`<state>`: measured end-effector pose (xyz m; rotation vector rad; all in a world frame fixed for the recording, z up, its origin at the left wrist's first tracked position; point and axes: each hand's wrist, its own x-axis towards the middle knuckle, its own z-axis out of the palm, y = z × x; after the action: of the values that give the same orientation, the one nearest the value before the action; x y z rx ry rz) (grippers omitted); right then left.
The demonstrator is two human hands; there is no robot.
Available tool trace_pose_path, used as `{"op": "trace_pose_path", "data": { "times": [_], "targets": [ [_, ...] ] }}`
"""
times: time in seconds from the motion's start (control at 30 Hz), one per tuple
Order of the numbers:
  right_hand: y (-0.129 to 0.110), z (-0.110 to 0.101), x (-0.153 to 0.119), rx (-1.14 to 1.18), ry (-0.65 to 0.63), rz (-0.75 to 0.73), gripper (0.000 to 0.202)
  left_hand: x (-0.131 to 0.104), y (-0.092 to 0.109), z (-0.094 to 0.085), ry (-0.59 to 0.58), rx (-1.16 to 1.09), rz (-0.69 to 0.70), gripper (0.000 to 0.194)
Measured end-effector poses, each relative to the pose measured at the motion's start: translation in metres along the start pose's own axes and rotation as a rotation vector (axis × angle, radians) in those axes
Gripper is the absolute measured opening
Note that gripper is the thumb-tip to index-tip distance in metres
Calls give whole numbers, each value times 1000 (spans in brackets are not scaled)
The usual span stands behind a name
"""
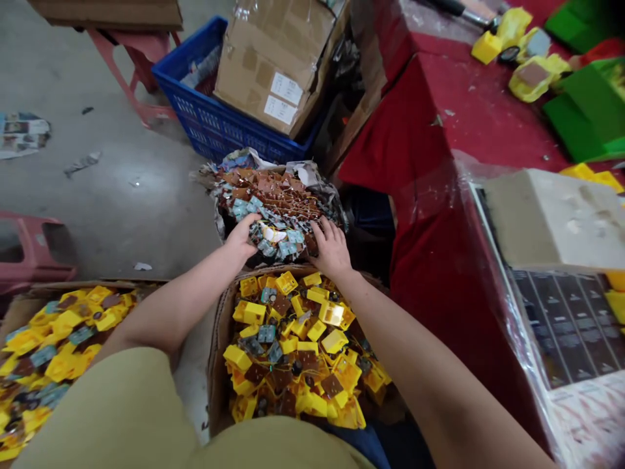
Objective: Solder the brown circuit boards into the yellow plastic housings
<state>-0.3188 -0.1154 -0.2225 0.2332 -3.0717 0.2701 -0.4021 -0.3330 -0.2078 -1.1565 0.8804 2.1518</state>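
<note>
Circuit boards, brown and grey-blue with thin wires, fill a paper-lined container in front of me. My left hand grips the near left side of a grey-blue bunch, thumb and fingers apart around its edge. On the opposite side, my right hand has bent, slightly spread fingers against the same bunch. Its fingertips are partly lost among the boards. Just below my hands stands a cardboard box of yellow plastic housings, mixed with boards and wires.
Another box of yellow parts is at lower left. Behind the boards, a blue crate holds a cardboard carton. The red-covered table at right carries green parts and a pale box. Pink stools stand left.
</note>
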Motion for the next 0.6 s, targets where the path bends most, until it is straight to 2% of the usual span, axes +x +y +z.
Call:
{"op": "trace_pose_path", "data": {
  "times": [0.33, 0.47, 0.6],
  "targets": [
    [-18, 28, 16, -31, 58, 59, 55, 12, 7, 19, -71, -65, 2, 22],
    [-13, 27, 26, -53, 55, 63, 55, 14, -1, 20, -74, -90, -24, 22],
    [-8, 21, 33, -54, 8, -39, 52, 15, -9, 20, -70, -104, -54, 18]
  ]
}}
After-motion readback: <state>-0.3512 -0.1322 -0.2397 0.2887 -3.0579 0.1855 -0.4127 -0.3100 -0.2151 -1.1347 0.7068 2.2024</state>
